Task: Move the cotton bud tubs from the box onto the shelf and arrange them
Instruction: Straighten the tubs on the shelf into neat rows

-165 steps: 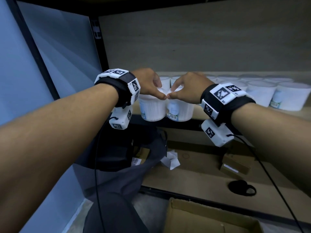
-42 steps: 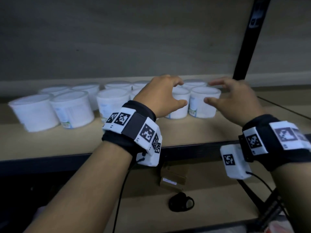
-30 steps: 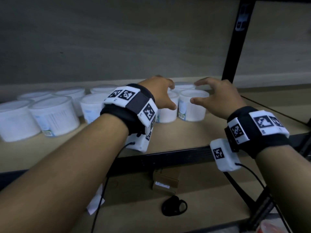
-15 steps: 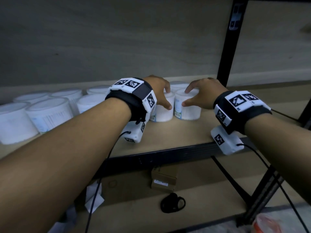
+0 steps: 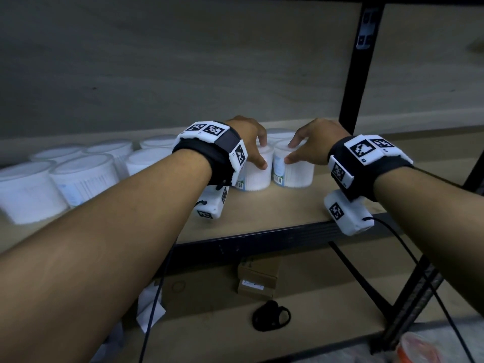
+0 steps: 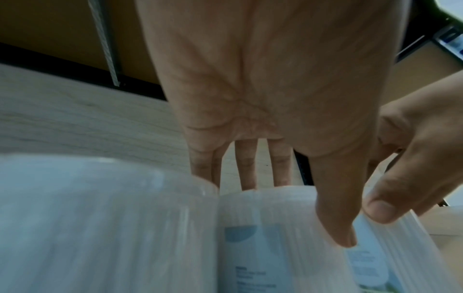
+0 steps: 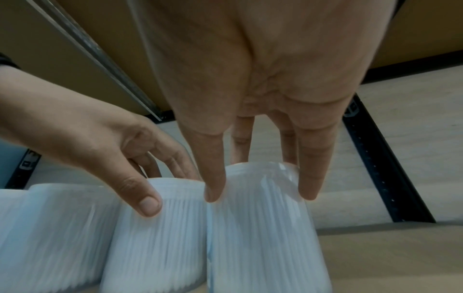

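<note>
L hand (image 5: pixel 248 142) clamps down over one cotton bud tub (image 5: pixel 252 174), thumb on its front wall & fingers curled over the lid; R hand (image 5: pixel 311 145) does the same on the next tub (image 5: pixel 294 170) just to its R, the two tubs touching side by side on the shelf (image 5: pixel 275 210). More tubs (image 5: pixel 81 176) sit in rows to the L of the L hand, and beyond both hands' fingertips further tubs stand behind; below the wrists, on a lower board, a small cardboard box (image 5: pixel 258 277) & a black strap (image 5: pixel 271 315)

Wooden shelf (image 5: pixel 262 213), white cotton bud tubs (image 5: pixel 83 179) standing upright in rows
</note>
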The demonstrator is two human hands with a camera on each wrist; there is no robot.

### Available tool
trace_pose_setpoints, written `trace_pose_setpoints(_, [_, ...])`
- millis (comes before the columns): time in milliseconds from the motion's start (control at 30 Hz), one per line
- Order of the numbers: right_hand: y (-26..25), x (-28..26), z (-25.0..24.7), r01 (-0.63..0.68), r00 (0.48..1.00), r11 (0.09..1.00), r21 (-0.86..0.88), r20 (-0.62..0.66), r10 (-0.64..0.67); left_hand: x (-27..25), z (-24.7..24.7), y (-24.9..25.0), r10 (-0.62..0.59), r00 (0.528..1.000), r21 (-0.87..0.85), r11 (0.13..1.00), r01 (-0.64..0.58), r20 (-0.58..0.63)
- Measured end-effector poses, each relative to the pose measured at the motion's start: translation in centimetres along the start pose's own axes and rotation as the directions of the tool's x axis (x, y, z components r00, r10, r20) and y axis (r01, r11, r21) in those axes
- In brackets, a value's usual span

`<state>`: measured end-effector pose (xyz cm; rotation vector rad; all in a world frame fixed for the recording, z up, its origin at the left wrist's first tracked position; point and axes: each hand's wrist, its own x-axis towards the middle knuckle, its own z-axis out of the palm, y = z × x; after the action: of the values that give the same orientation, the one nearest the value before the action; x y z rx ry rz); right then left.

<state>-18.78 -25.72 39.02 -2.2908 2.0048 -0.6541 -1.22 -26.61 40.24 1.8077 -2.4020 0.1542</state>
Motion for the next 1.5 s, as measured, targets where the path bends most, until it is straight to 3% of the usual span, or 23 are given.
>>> trace_pose_setpoints(700, [1.2, -0.1, -1.2, -0.028, 0.995, 0.997, 0.068, 0.096, 0.021, -1.6, -0.9, 0.7, 0.017, 0.999, 0.001, 1.000, -0.017, 0.031])
trace_pose_setpoints(1500, [3.8, -5.5, -4.1, 0.033, 0.983, 0.977, 0.209, 0.171, -0.069, -7.9, -2.3, 3.2, 0.096, 0.995, -0.066, 0.993, -0.096, 0.004])
